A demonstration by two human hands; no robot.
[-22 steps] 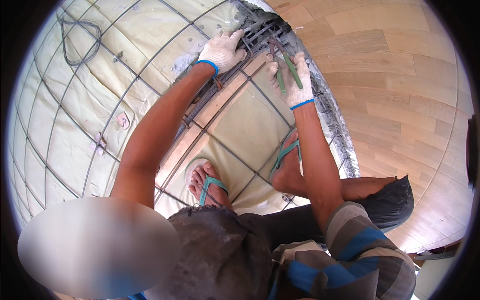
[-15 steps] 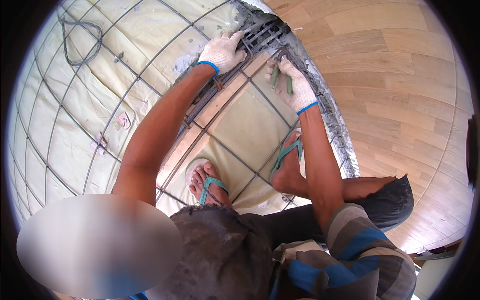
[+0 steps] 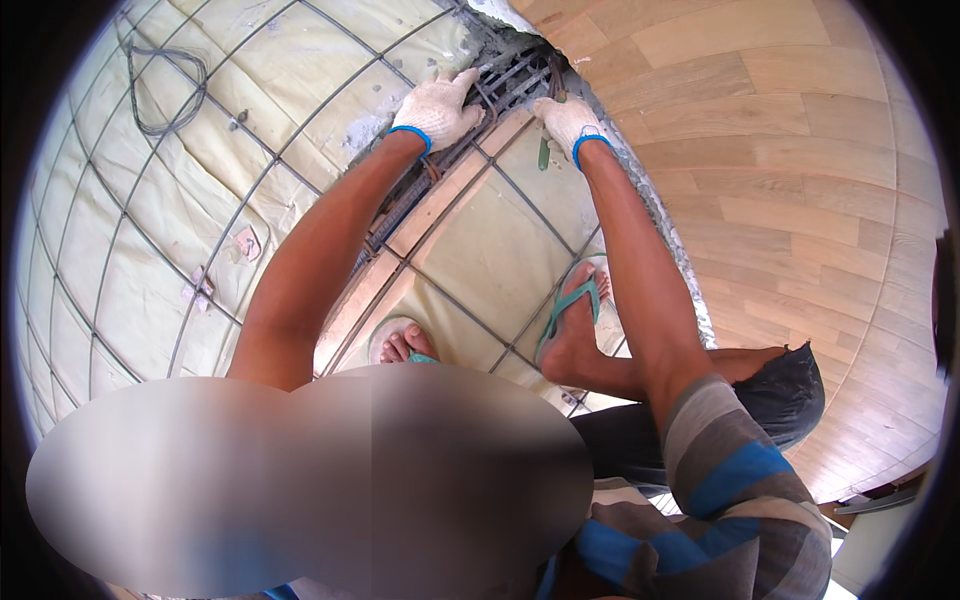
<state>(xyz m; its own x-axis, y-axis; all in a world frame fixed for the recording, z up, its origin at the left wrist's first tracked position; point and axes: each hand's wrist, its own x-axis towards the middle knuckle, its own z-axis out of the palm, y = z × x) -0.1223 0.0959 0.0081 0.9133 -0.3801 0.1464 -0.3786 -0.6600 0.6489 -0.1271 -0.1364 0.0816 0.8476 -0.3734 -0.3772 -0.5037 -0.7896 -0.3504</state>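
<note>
My right hand [image 3: 570, 124], in a white knit glove with a blue cuff, is closed around green-handled pincers [image 3: 543, 153]. Their jaws point toward the broken concrete edge and reach in among the steel bars [image 3: 515, 80]. Left of it, my left hand [image 3: 437, 112], gloved the same way, rests at the rebar with index finger and thumb apart. Between the hands, a bent bar [image 3: 488, 100] runs close to my left fingertips. Any tie wire at the pincers' tips is too small to make out.
A rebar grid [image 3: 273, 158] covers pale sheeting [image 3: 230, 100]. A wooden board [image 3: 430, 215] lies beneath the bars by my sandalled feet [image 3: 575, 310]. A wire loop [image 3: 165, 90] lies at upper left. Wood-look flooring [image 3: 770, 180] spreads right of the rough concrete edge [image 3: 660, 220].
My right hand has moved up and slightly left with the pincers, from beside the bars to among them. The left hand has shifted slightly left, its fingers still near the bent bar.
</note>
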